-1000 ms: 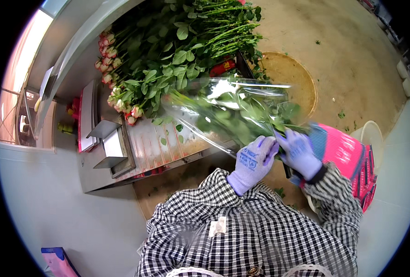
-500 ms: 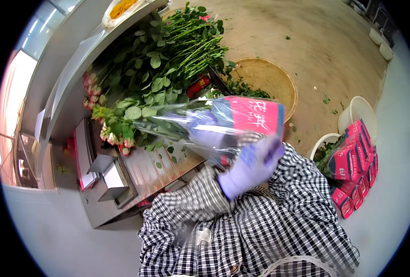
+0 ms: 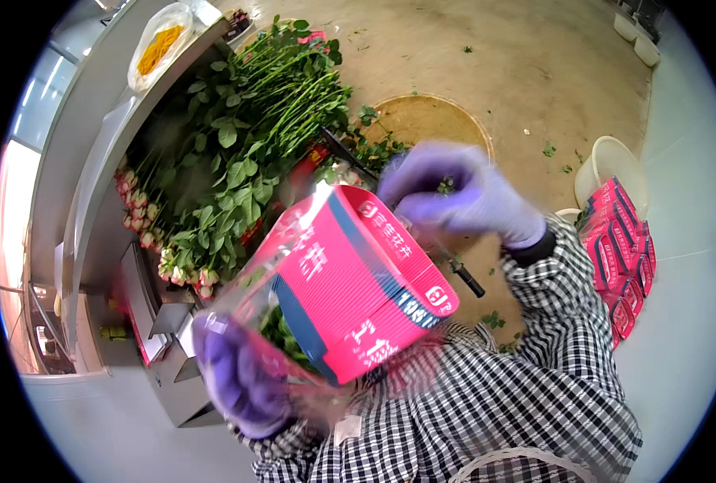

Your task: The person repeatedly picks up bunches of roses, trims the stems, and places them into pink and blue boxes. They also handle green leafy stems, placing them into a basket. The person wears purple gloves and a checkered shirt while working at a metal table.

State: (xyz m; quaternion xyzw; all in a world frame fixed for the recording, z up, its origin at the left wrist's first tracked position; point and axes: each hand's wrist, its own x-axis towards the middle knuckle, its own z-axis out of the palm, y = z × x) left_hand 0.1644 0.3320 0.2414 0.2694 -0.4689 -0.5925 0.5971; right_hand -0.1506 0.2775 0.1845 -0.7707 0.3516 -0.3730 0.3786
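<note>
A flower bouquet in clear film with a pink and navy corrugated paper band [image 3: 350, 282] is tilted across the middle in front of me. Green leaves show through the film. My left hand [image 3: 241, 378], in a purple glove, is closed round the film at the bouquet's lower left side. Beyond the band's upper edge is my right hand [image 3: 455, 189], in a purple glove too, with its fingers curled together. What they hold, if anything, cannot be made out. Just below that hand shows a black handle [image 3: 469, 279], partly hidden.
Leafy rose stems [image 3: 253, 137] with pink-white roses [image 3: 136, 209] lie piled on the bench at left. A tan tub [image 3: 430, 121] stands beyond my right hand. Pink-banded bouquets [image 3: 620, 249] and a white bucket [image 3: 612, 173] are at right. Yellow bands [image 3: 161, 48] lie on the ledge.
The bouquet has swung round, its pink band now nearer my chest. My left hand has moved down to the lower left; my right hand has moved up and away past the band.
</note>
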